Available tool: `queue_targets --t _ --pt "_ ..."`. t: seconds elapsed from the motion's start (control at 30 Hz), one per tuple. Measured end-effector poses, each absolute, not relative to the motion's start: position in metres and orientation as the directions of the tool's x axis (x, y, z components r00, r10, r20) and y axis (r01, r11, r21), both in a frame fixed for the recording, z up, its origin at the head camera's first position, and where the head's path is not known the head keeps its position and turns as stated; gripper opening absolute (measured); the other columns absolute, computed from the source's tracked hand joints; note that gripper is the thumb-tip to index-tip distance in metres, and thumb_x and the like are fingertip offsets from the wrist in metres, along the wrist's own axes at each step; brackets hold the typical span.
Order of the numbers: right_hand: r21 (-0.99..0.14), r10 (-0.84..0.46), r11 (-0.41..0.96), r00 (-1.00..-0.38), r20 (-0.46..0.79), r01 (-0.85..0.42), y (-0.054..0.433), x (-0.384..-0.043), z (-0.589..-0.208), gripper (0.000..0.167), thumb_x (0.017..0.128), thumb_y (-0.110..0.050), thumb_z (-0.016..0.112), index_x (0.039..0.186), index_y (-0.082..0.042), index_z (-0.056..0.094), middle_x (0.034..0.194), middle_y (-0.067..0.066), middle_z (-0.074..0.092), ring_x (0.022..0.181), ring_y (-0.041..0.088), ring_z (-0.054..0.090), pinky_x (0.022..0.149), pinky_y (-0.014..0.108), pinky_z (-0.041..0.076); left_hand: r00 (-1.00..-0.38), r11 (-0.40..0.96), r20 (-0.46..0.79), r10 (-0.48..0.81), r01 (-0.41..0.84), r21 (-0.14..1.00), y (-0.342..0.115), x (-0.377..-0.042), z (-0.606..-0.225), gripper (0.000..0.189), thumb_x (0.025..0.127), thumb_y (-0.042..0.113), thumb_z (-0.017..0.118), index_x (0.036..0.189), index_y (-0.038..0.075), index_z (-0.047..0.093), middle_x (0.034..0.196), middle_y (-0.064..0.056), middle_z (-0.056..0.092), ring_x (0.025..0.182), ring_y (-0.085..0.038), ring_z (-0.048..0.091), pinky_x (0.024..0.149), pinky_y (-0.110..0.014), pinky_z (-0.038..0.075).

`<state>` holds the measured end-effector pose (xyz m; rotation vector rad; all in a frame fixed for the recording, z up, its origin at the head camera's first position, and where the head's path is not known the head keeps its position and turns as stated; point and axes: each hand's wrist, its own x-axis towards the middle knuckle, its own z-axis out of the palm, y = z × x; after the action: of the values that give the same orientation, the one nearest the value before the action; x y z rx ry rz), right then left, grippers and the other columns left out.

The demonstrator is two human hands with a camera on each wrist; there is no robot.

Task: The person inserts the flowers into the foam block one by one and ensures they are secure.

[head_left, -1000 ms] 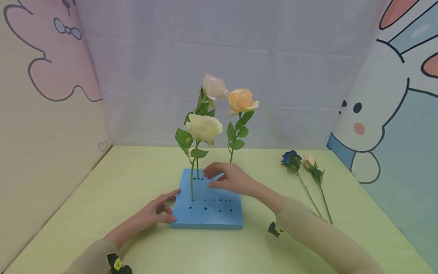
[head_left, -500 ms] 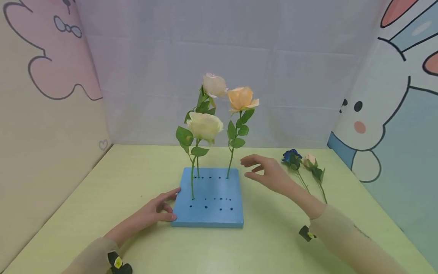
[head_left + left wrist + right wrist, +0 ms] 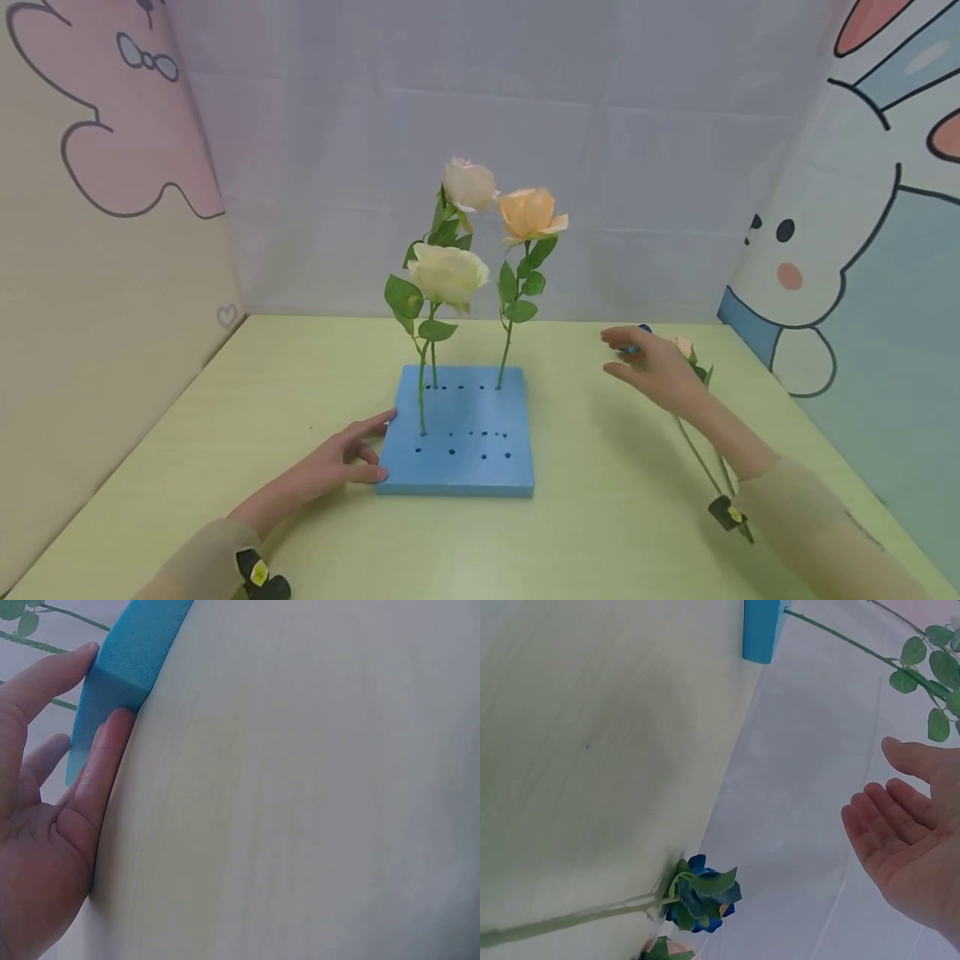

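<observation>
A blue foam block (image 3: 465, 467) with rows of small holes lies on the table. Three artificial roses stand upright in it: a white rose (image 3: 448, 275), a pale pink rose (image 3: 469, 185) behind, and a peach rose (image 3: 528, 214) at the right. My left hand (image 3: 341, 457) rests against the block's left side, its fingertips (image 3: 120, 720) touching the edge. Over at the right, my right hand (image 3: 656, 367) hovers with relaxed fingers and holds nothing. It partly covers a blue rose (image 3: 705, 896) lying on the table, whose stem points toward the front.
Beside the blue rose lies a light pink rose (image 3: 684, 347), partly hidden by the right arm. A pale cloth wall (image 3: 600, 208) closes off the back of the table (image 3: 315, 367). Cartoon-printed panels stand left and right.
My right hand has moved right, away from the peach rose's stem, until it is over the lying blue rose. The left hand stays at the block; the standing roses look unchanged.
</observation>
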<state>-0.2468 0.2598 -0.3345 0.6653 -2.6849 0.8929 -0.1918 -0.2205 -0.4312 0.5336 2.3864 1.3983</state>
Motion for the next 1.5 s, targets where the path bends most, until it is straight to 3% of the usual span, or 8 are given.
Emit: queue_targets --t 0.17,0.3,0.5,0.7,1.33,1.5 --pt "-0.470 -0.323 0.727 -0.854 0.409 -0.500 0.278 -0.250 -0.338 0.045 0.090 -0.011 0.071 0.132 -0.003 0.057 0.124 0.020 0.067 0.102 0.034 0.068 0.087 0.045 0.055 -0.884 0.469 -0.100 0.456 0.144 0.871 -0.220 -0.192 -0.433 0.082 0.089 0.028 0.072 0.157 0.022 0.026 0.156 -0.022 0.034 0.100 -0.014 0.057 0.081 -0.024 0.046" --pt "-0.445 -0.311 0.744 -0.848 0.429 -0.498 0.291 -0.253 -0.342 0.047 0.088 -0.009 0.073 0.132 0.000 0.056 0.125 0.020 0.065 0.108 0.035 0.064 0.085 0.044 0.056 -0.885 0.467 -0.099 0.455 0.142 0.873 -0.220 -0.192 -0.432 0.082 0.089 0.028 0.072 0.157 0.022 0.027 0.156 -0.022 0.034 0.099 -0.014 0.057 0.081 -0.023 0.046" --pt "-0.485 -0.267 0.772 -0.903 0.338 -0.410 0.309 -0.253 -0.347 0.053 0.091 -0.015 0.071 0.136 0.003 0.050 0.134 0.026 0.057 0.119 0.042 0.057 0.093 0.053 0.051 -0.880 0.444 -0.092 0.467 0.143 0.884 -0.221 -0.192 -0.433 0.083 0.089 0.026 0.072 0.157 0.021 0.026 0.155 -0.022 0.035 0.097 -0.011 0.058 0.081 -0.023 0.045" --pt "-0.490 -0.232 0.797 -0.929 0.290 -0.352 0.325 -0.250 -0.354 0.055 0.093 -0.021 0.069 0.139 0.000 0.047 0.137 0.027 0.054 0.118 0.047 0.058 0.093 0.056 0.051 -0.874 0.432 -0.077 0.481 0.160 0.888 -0.221 -0.193 -0.433 0.083 0.089 0.025 0.073 0.158 0.019 0.026 0.152 -0.024 0.037 0.097 -0.011 0.058 0.081 -0.023 0.045" --pt "-0.489 -0.229 0.827 -0.960 0.160 -0.278 0.350 -0.246 -0.366 0.055 0.093 -0.021 0.069 0.136 0.007 0.049 0.133 0.032 0.056 0.116 0.048 0.058 0.090 0.052 0.053 -0.871 0.436 -0.076 0.485 0.166 0.884 -0.221 -0.192 -0.432 0.083 0.089 0.025 0.072 0.158 0.019 0.025 0.156 -0.025 0.032 0.097 -0.012 0.057 0.081 -0.023 0.045" --pt "-0.478 -0.222 0.839 -0.966 0.133 -0.259 0.354 -0.244 -0.366 0.057 0.093 -0.024 0.068 0.137 0.006 0.049 0.132 0.032 0.056 0.113 0.047 0.060 0.084 0.050 0.055 -0.871 0.437 -0.076 0.485 0.165 0.884 -0.221 -0.191 -0.431 0.083 0.090 0.025 0.072 0.158 0.019 0.024 0.157 -0.025 0.031 0.098 -0.012 0.057 0.081 -0.023 0.045"
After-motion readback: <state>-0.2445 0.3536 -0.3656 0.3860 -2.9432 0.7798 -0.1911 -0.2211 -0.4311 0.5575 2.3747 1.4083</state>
